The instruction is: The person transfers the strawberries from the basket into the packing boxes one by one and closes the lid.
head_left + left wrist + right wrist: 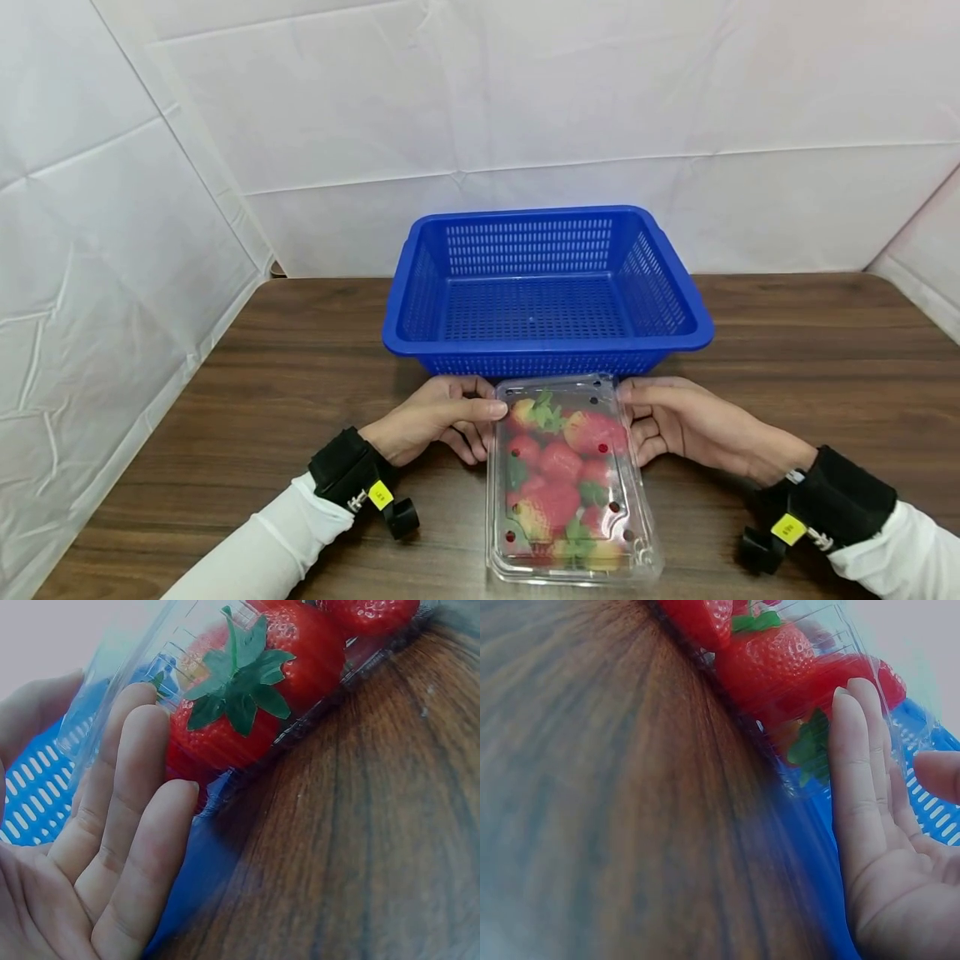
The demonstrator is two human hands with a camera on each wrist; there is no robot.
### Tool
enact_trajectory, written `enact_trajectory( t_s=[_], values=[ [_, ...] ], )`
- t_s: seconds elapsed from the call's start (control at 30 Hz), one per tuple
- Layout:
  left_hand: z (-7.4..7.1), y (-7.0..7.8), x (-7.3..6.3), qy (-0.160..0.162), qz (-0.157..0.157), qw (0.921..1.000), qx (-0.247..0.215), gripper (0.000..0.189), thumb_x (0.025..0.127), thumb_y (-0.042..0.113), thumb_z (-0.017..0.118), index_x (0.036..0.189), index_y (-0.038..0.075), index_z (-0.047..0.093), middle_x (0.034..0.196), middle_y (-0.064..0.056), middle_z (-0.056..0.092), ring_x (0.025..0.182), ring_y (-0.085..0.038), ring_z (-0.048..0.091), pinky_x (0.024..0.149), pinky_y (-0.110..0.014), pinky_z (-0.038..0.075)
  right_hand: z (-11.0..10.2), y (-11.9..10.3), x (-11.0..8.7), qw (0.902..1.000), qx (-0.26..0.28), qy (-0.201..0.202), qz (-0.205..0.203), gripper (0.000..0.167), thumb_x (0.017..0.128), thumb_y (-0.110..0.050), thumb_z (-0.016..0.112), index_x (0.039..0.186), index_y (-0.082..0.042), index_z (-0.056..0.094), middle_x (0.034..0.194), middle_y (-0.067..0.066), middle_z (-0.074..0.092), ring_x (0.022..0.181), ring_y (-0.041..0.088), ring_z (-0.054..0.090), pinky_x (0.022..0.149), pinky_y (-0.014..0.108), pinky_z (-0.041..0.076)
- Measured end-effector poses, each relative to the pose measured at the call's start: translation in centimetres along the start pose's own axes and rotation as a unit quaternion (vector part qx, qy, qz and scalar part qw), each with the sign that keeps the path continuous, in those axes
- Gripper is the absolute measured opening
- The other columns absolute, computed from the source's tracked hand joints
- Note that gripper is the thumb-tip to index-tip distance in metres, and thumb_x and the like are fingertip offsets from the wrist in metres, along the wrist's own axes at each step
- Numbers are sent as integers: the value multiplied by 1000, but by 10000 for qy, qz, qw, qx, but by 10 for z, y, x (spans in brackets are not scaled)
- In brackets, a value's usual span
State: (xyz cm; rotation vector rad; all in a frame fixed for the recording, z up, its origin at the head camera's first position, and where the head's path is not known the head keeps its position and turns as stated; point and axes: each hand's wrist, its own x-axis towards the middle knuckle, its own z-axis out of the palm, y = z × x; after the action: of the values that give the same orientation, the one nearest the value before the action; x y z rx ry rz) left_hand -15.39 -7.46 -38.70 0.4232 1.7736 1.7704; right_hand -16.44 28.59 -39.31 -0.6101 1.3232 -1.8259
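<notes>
A clear plastic clamshell (562, 479) of red strawberries with green leaves lies on the table, its lid down over the fruit. My left hand (446, 419) holds its far left edge, thumb on top of the lid rim and fingers along the side wall. At the far right corner my right hand (693, 425) grips the rim, thumb at the edge and fingers against the wall. Both wrist views show strawberries (225, 712) through the plastic, close beside the fingers (853, 765). Directly behind the clamshell stands a blue plastic basket (547, 344) with nothing inside.
The brown wood-grain table (247, 433) carries the basket and clamshell. White cloth (360, 100) hangs behind the table and along its left and right sides. The basket's near wall stands right at the clamshell's far end.
</notes>
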Motion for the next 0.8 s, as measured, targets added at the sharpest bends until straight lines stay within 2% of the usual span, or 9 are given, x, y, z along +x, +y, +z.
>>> enact_trajectory(
  t_s=[0.3,0.6,0.8],
  values=[
    [1,0,1,56,4,10000,21,33,98,30,73,112,4,57,78,-14,72,63,-17,71,59,-32,62,3,-3,2,9998,20,138,146,34,119,-21,31,119,-4,61,106,9,73,87,19,74,80,35,63],
    [0,0,1,39,2,10000,11,32,99,29,72,112,4,58,77,-13,72,63,-17,71,59,-32,61,1,1,0,10000,-45,-30,-37,30,117,-12,33,118,-8,63,109,9,74,89,17,74,82,35,63],
    [0,0,1,46,-11,10000,38,30,99,29,72,110,4,59,76,-12,71,62,-16,71,59,-31,61,3,-1,2,10000,-2,58,9,34,118,-19,31,116,-6,62,106,10,72,87,18,74,80,36,63]
  ],
)
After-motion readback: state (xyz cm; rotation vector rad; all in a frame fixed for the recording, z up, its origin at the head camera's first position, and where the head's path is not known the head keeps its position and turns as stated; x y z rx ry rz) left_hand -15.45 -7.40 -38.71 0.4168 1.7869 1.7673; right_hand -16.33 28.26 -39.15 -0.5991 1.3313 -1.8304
